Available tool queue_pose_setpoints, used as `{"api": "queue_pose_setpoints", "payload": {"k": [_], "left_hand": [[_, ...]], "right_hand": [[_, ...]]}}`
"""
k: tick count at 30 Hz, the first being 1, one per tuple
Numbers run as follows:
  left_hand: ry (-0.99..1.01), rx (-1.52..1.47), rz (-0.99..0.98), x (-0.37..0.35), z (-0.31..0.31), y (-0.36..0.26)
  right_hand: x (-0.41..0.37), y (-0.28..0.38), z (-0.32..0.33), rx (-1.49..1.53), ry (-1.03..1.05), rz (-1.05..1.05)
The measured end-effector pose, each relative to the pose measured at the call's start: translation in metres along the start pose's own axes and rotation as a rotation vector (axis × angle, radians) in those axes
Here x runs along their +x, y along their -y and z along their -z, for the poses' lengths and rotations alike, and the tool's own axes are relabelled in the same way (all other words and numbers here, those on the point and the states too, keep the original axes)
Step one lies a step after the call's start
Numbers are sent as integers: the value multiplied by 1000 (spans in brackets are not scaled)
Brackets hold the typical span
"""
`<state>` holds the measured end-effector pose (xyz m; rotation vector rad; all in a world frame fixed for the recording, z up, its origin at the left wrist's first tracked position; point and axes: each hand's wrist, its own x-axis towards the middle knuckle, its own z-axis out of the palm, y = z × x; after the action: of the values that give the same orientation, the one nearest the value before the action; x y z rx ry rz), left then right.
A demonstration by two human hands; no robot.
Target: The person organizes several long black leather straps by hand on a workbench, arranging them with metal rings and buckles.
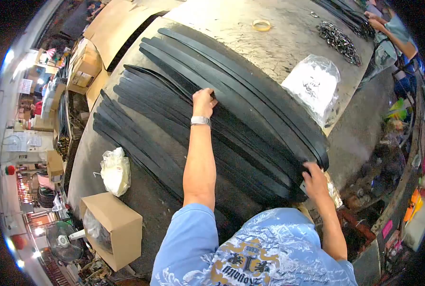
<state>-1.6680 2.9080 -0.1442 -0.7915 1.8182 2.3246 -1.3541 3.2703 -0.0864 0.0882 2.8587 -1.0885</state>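
Long black strips [150, 102] lie in rows across the worktable, running from the upper left to the lower right. My left hand [204, 102] is closed on some of the black strips near the middle, with a metal watch on the wrist. At the lower right ends of the strips is my right hand [316, 178], its fingers bent around the strip ends. Something small and light-coloured shows beside those fingers, too small to name. The thumb side of the right hand is partly hidden.
A clear bag of white pieces [312, 86], a tape roll [261, 25] and a chain pile [338, 42] lie on the table [212, 28]. An open cardboard box [126, 229] and a cream bag [116, 171] are at lower left. Another person's arm [393, 35] shows upper right.
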Motion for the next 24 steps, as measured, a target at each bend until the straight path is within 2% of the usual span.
{"api": "queue_pose_setpoints", "payload": {"k": [4,5,6,7,8,9,10,12,15,17,18,19,20,21,22,23,24], "left_hand": [[139,-245,126,14,-18,3],[160,-317,132,14,-24,5],[123,-307,104,7,-32,3],[139,-315,97,10,-34,5],[116,-271,80,7,-39,-2],[87,-227,64,3,-42,-8],[81,-202,42,10,-42,-7],[42,-113,-13,24,-45,-20],[103,86,-205,27,-50,-68],[13,77,-245,16,-62,-125],[185,888,-659,67,-39,-144],[33,1534,-1271,118,-17,-162],[-18,1713,-1190,125,-20,-200],[-178,1836,-1075,119,-22,-232],[-179,1323,-765,140,-12,-258],[-201,817,-453,125,-21,-277],[-216,880,-586,106,-29,-272]], "right_hand": [[-58,-32,46,-157,33,-82],[-85,-65,55,-286,164,-207],[-113,-83,63,-418,175,-252],[-137,-99,74,-461,253,-441],[-179,-152,75,-499,235,-394],[-211,-174,81,-607,279,-519],[-259,-239,77,-738,295,-569],[-275,-218,95,-748,442,-742],[-328,-285,91,-717,398,-718],[-281,-224,93,-573,354,-635],[-251,-192,95,-508,315,-592],[-228,-173,97,-465,273,-484],[-186,-135,96,-383,367,-586],[-184,-153,87,-250,210,-277],[-148,-121,85,-208,260,-373],[-117,-101,72,-7,193,-397],[-81,-74,72,-42,297,-480]]}}
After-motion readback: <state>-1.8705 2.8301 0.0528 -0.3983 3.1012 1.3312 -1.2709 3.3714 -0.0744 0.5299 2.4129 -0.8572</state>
